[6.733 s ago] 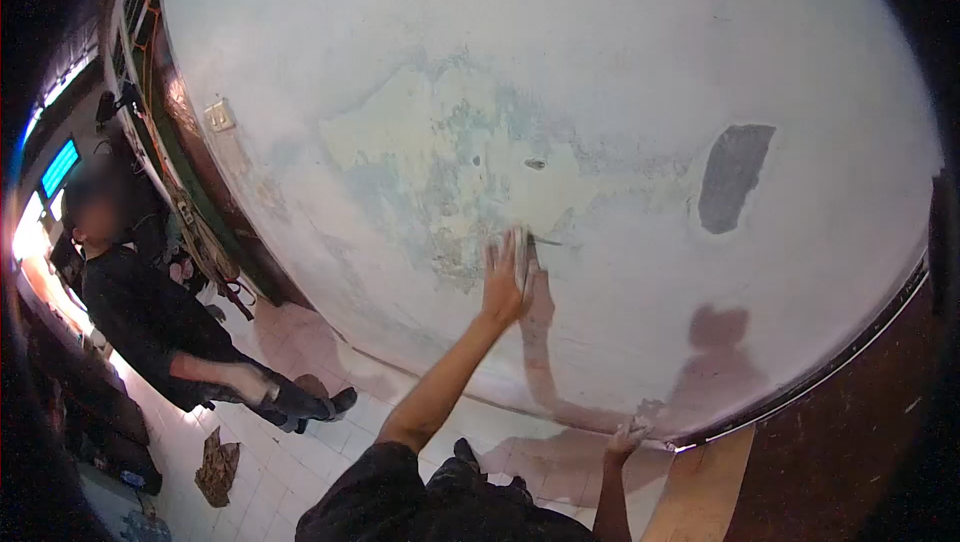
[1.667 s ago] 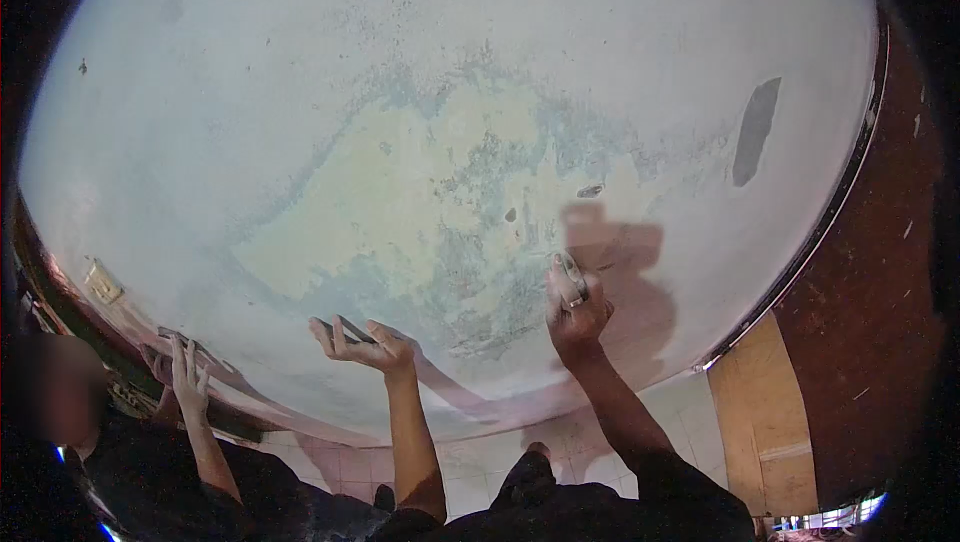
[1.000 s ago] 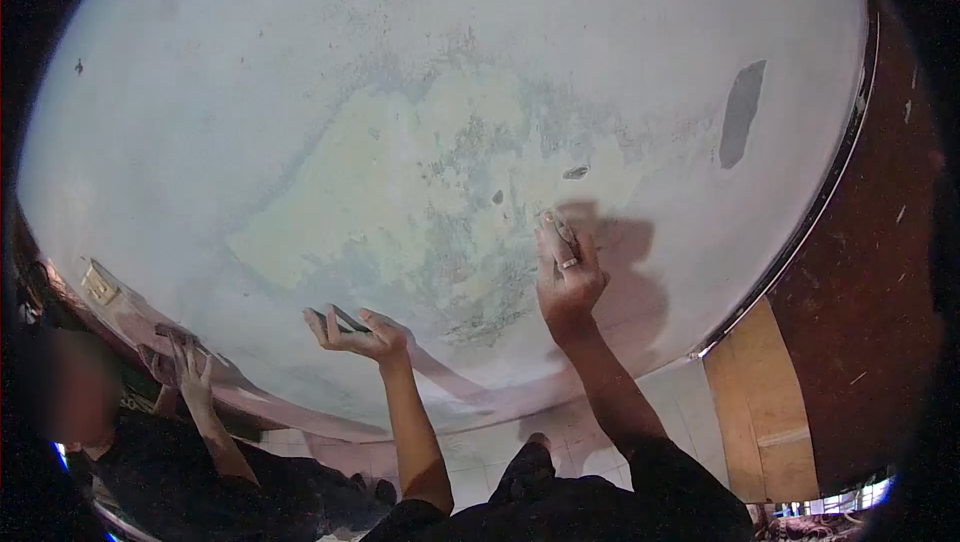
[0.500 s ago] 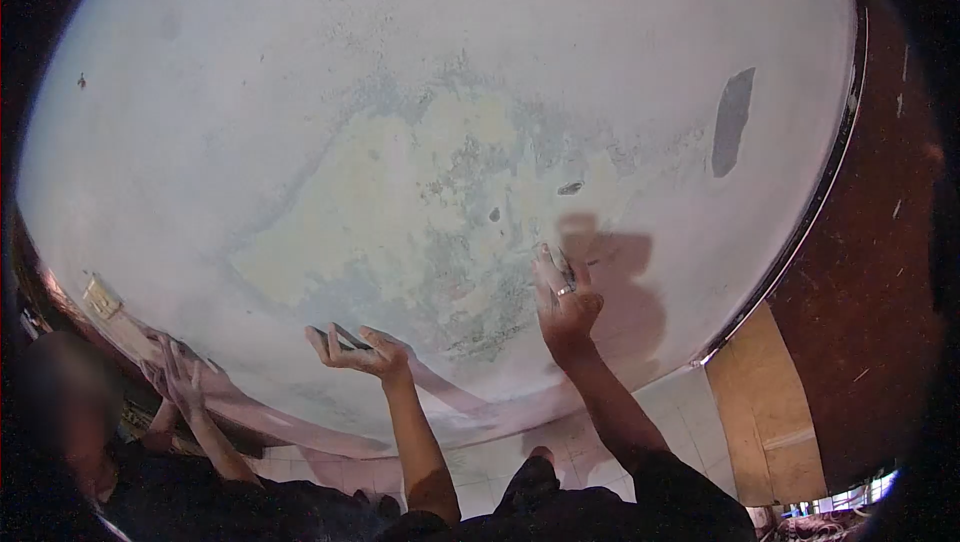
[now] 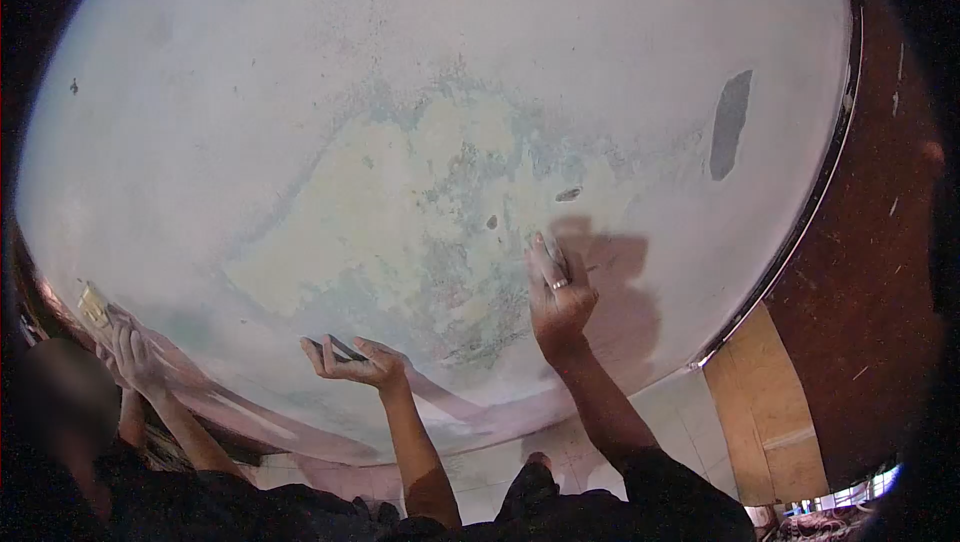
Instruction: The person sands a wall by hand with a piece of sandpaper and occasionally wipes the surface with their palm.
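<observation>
A large pale curved panel (image 5: pixel 640 62), with yellowish and grey-green patches, fills most of the view. Below its patched middle, my left hand (image 5: pixel 362 362) has bent fingers around something thin and dark that I cannot make out. My right hand (image 5: pixel 562 307), with a ring on one finger, reaches to the panel's surface further right. Its fingers are bent around a dark, thin shape, too hidden to name. Two small dark spots lie just above the right hand, whose shadow falls to its right.
At the lower left, a co-worker's hands (image 5: pixel 135 357) are beside a yellowish block (image 5: pixel 93 304) at the panel's edge. A dark red-brown surface (image 5: pixel 860 312) and a tan sheet (image 5: pixel 770 412) lie at the right. Pale tiles show below.
The co-worker's hands have moved left and up toward the yellowish block. My right hand has shifted slightly left and up, and my left hand slightly left.
</observation>
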Demonstrator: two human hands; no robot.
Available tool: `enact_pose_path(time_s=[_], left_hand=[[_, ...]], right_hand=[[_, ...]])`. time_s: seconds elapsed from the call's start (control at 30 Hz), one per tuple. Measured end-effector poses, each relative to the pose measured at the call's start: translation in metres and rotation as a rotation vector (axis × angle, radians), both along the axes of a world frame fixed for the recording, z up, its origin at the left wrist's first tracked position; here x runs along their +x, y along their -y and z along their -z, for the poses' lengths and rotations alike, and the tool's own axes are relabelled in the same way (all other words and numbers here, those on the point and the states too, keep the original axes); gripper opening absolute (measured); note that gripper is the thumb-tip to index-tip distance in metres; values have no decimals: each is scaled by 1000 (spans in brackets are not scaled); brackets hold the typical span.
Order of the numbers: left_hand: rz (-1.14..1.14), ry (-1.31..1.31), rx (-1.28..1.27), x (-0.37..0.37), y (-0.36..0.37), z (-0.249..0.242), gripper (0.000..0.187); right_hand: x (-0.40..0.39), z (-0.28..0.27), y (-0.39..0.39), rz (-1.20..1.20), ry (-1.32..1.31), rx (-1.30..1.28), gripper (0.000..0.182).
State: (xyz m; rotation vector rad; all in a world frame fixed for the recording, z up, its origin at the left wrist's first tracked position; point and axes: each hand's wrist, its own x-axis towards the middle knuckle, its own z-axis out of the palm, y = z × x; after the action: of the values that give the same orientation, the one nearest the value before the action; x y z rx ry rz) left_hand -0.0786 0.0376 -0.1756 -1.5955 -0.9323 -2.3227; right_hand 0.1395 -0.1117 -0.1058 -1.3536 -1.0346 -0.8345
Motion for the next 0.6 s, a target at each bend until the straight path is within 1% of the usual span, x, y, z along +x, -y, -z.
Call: enact_pose_path(time_s=[0.1, 0.2, 0.27, 0.3, 0.4, 0.47, 0.5, 0.6], left_hand=[[2, 17, -7, 4, 5, -3, 38], [12, 19, 15, 1, 2, -3, 38], [43, 40, 28, 5, 3, -4, 39], [24, 29, 10, 4, 4, -2, 40], [-16, 14, -23, 2, 6, -3, 44], [-15, 35, -20, 4, 6, -5, 44], [-17, 38, -20, 5, 5, -4, 44], [-14, 41, -16, 4, 3, -4, 44]], right_hand=[[-1, 0, 6, 15, -94, -180, 41], [7, 29, 8, -26, 26, -93, 42], [6, 16, 10, 9, 31, -99, 37], [4, 12, 12, 28, 29, -108, 35], [11, 5, 5, 9, -5, -164, 43], [6, 3, 12, -13, -68, -221, 41], [3, 3, 14, -27, -98, -249, 40], [7, 28, 13, -9, -29, -177, 37]])
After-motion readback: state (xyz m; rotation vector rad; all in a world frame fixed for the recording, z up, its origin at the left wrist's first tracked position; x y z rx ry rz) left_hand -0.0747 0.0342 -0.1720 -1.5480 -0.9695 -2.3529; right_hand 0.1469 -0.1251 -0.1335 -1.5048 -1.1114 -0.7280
